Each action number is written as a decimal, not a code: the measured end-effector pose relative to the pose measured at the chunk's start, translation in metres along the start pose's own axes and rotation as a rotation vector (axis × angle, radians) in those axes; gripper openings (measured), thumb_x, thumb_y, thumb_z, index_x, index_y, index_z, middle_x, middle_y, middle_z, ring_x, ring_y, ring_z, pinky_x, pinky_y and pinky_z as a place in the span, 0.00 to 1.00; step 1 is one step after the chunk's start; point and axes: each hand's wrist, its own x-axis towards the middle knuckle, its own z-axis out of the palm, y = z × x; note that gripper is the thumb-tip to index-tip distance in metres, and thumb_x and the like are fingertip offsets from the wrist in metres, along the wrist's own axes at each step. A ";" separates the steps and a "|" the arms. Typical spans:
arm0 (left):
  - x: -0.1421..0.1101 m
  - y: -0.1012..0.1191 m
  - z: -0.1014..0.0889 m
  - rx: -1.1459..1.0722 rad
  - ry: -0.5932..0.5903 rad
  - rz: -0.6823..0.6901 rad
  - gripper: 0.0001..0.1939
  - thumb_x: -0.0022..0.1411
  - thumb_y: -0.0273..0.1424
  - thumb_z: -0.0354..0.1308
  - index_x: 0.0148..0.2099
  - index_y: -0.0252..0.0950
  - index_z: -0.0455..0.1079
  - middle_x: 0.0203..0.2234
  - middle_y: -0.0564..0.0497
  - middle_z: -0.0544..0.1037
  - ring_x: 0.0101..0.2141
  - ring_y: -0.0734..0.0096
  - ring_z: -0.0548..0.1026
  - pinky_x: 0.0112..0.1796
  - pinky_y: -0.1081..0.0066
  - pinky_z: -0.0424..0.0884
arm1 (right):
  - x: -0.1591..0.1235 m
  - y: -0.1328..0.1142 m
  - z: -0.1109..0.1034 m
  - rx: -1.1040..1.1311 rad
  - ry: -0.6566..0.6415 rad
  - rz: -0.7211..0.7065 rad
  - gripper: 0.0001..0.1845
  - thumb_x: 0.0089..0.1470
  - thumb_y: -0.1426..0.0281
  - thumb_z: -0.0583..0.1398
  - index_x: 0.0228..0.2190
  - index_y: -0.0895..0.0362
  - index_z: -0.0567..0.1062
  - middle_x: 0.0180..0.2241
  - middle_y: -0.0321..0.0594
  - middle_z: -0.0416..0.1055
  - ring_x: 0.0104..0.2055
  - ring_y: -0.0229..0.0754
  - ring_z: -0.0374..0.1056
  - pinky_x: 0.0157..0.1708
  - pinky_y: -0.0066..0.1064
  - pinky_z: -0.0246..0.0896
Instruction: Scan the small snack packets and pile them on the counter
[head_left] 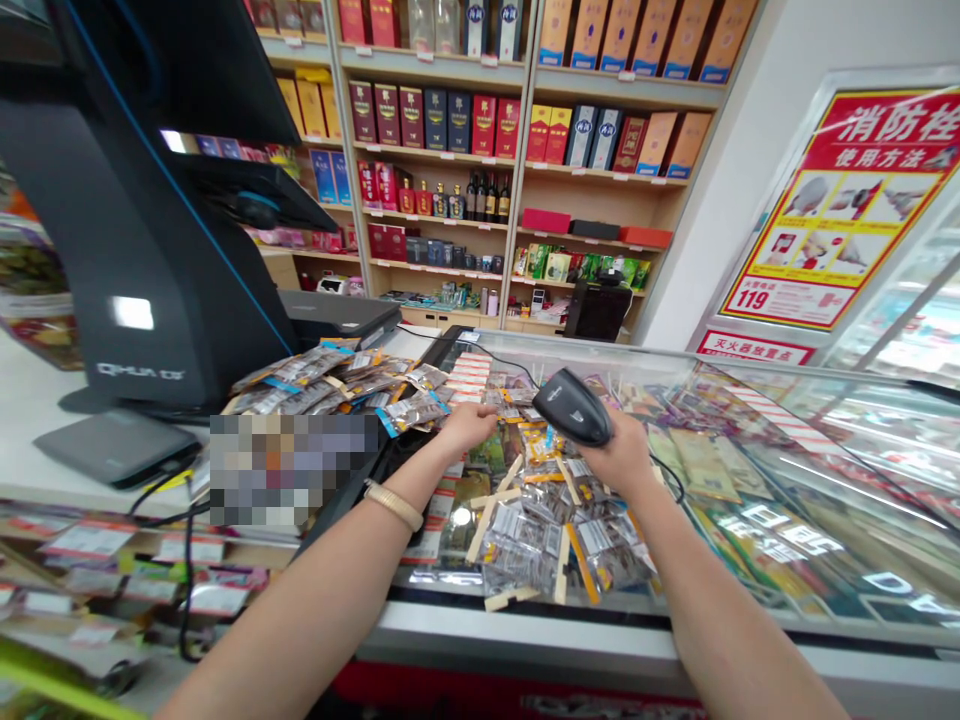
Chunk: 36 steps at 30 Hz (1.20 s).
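My right hand [626,455] grips a black handheld barcode scanner [571,405], its head pointing left over the glass counter. My left hand [471,428], with a beige bangle on its wrist, has its fingers drawn together at the edge of a small clear packet [516,403]; the fingertips are partly hidden. Below and between the hands lies a heap of small clear packets [525,535] with barcode labels, orange edges and pale wooden sticks among them. A second pile of similar packets [330,375], some with blue edges, lies to the left beside the register.
A dark register [172,260] with screens stands at left, a flat grey device [116,447] before it. Packaged goods show through the glass counter [757,585]. Boxed bottles fill shelves [442,150] behind. A fire-hydrant poster [844,200] hangs at right. The scanner's cable [480,345] crosses the counter.
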 end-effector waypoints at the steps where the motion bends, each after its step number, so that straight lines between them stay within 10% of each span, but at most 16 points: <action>1: 0.001 0.001 -0.003 0.054 0.037 0.021 0.07 0.50 0.29 0.61 0.32 0.33 0.78 0.17 0.52 0.75 0.27 0.65 0.76 0.31 0.69 0.72 | 0.000 -0.001 0.000 0.000 -0.004 0.006 0.14 0.46 0.62 0.58 0.34 0.54 0.76 0.27 0.41 0.77 0.30 0.48 0.73 0.30 0.32 0.63; 7: 0.002 0.012 -0.021 -0.063 0.345 0.209 0.08 0.54 0.30 0.57 0.33 0.34 0.76 0.29 0.49 0.79 0.28 0.67 0.78 0.31 0.70 0.75 | 0.002 -0.004 -0.002 0.047 -0.024 0.014 0.13 0.46 0.61 0.59 0.34 0.54 0.75 0.28 0.42 0.77 0.31 0.48 0.74 0.30 0.32 0.63; 20: -0.009 0.020 -0.014 -0.138 0.363 0.728 0.07 0.58 0.32 0.57 0.37 0.36 0.75 0.36 0.47 0.75 0.36 0.68 0.77 0.36 0.69 0.79 | 0.003 -0.010 -0.002 0.027 -0.258 0.070 0.19 0.46 0.66 0.60 0.43 0.53 0.76 0.38 0.43 0.79 0.42 0.51 0.75 0.40 0.35 0.66; 27: -0.018 0.031 -0.015 -0.047 0.372 0.594 0.09 0.60 0.32 0.54 0.38 0.36 0.75 0.38 0.47 0.75 0.36 0.69 0.76 0.38 0.71 0.76 | 0.002 -0.008 -0.003 0.068 -0.231 0.088 0.19 0.47 0.64 0.61 0.43 0.53 0.76 0.38 0.43 0.79 0.41 0.51 0.75 0.40 0.36 0.67; 36: -0.002 0.030 -0.077 0.231 0.850 0.380 0.13 0.59 0.25 0.48 0.38 0.34 0.75 0.36 0.45 0.76 0.40 0.63 0.74 0.46 0.65 0.70 | 0.000 -0.007 -0.001 0.042 -0.158 0.060 0.18 0.47 0.63 0.60 0.40 0.54 0.76 0.35 0.43 0.79 0.36 0.50 0.75 0.35 0.34 0.66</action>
